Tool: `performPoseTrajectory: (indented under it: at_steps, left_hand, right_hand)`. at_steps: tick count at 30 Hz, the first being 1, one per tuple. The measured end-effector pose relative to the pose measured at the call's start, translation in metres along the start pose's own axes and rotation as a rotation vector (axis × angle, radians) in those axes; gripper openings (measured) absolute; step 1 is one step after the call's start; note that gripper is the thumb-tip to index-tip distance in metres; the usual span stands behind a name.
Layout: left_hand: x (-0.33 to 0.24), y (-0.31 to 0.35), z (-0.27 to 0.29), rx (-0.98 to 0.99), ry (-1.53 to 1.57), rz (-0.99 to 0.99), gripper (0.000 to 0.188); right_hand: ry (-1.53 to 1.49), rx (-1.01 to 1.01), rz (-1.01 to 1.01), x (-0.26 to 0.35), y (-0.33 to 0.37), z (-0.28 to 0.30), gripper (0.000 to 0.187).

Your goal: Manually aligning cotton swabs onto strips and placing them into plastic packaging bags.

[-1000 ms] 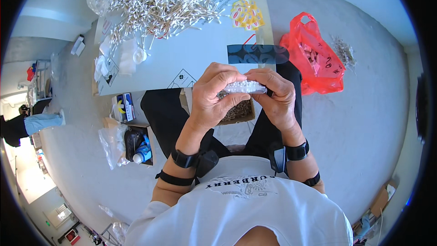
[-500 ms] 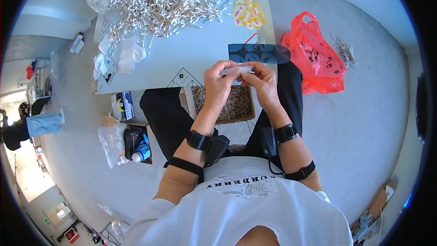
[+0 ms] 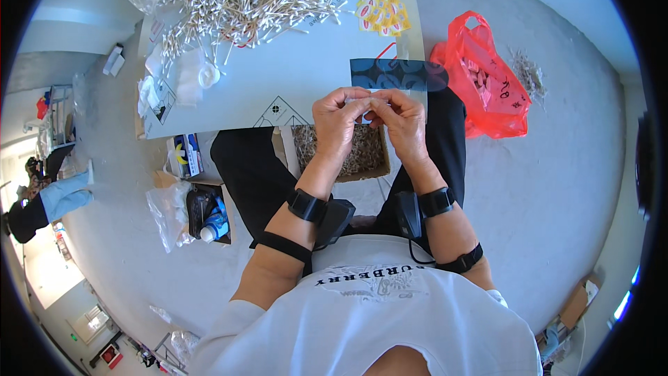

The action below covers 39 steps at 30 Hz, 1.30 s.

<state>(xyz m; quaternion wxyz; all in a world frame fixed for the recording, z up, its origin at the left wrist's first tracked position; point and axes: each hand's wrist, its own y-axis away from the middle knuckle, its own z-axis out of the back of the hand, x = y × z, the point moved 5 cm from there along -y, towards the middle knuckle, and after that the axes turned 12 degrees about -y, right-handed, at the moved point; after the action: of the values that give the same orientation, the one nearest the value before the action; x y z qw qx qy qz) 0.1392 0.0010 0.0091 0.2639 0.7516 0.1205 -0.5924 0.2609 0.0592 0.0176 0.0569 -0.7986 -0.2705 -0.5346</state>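
Over the near edge of the table [image 3: 236, 108], my left hand [image 3: 337, 117] and my right hand [image 3: 405, 120] meet, thumbs and fingertips pinched together. Between them is a small, translucent whitish piece that looks like a clear plastic bag [image 3: 363, 118], mostly hidden by the fingers. Just beyond the hands lies a dark film sheet [image 3: 369, 75] with bluish rounded pictures, jutting past the table's right side. Below the hands, a cardboard box [image 3: 381, 173] full of cotton swabs [image 3: 348, 150] stands between my legs.
A large heap of cotton swabs [image 3: 243, 0] covers the table's far part. Small yellow packets [image 3: 383, 12] lie right of it; a white roll [image 3: 208, 76] is at left. A red plastic bag [image 3: 511, 97] stands on the floor at right. At left, a box holds a blue bottle [image 3: 217, 224].
Both hands have drawn closer together, and their fingers now cover most of the whitish plastic piece. The view has shifted slightly. A person at far left has moved a little.
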Motion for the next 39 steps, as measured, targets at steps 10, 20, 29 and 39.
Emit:
performPoseTrajectory:
  at_steps: [10, 20, 29, 39]
  left_hand:
    - [0.003, -0.003, 0.001, 0.114, 0.240, 0.132, 0.013]
    - [-0.001, -0.001, -0.003, 0.205, 0.045, -0.046, 0.017]
    - [-0.032, 0.008, -0.004, 0.058, -0.768, -0.681, 0.029]
    - [-0.048, 0.002, -0.009, 0.153, -0.955, -0.852, 0.032]
  right_hand:
    - [-0.059, -0.109, -0.048, 0.004, 0.001, 0.000, 0.011]
    - [-0.055, -0.051, -0.038, 0.003, 0.001, 0.012, 0.013]
    - [0.414, 0.105, 0.214, 0.022, 0.006, 0.010, 0.025]
    - [0.774, 0.259, 0.524, 0.045, 0.003, -0.003, 0.023]
